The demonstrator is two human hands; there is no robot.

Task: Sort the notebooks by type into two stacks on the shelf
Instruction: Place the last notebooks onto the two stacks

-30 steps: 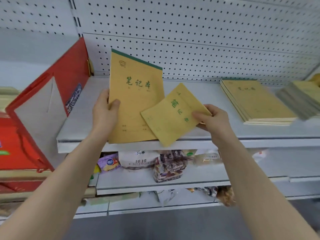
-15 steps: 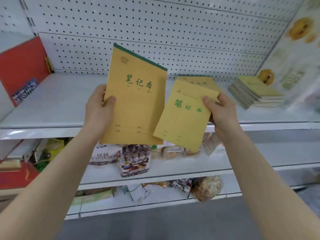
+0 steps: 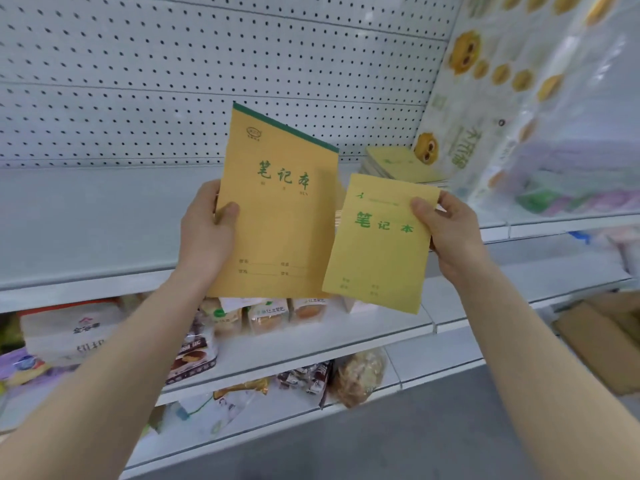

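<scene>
My left hand [image 3: 206,244] grips the left edge of a large yellow notebook [image 3: 280,216] with a green top band, held upright in front of the grey shelf [image 3: 97,220]. My right hand [image 3: 446,233] pinches the top right corner of a smaller, paler yellow notebook [image 3: 375,251], held upright just right of the large one and overlapping its edge. Behind them on the shelf lies a stack of yellow notebooks [image 3: 398,164], partly hidden by the held notebooks and a plastic package.
A white pegboard [image 3: 207,81] backs the shelf. A large plastic package with yellow cartoon faces [image 3: 540,109] fills the shelf's right end. Lower shelves hold snack packets [image 3: 270,317] and bags [image 3: 65,334]. Cardboard [image 3: 602,337] lies at lower right.
The view has swung to the right. The small notebook has turned more upright and now hangs lower beside the large one. Both hands keep their grips.
</scene>
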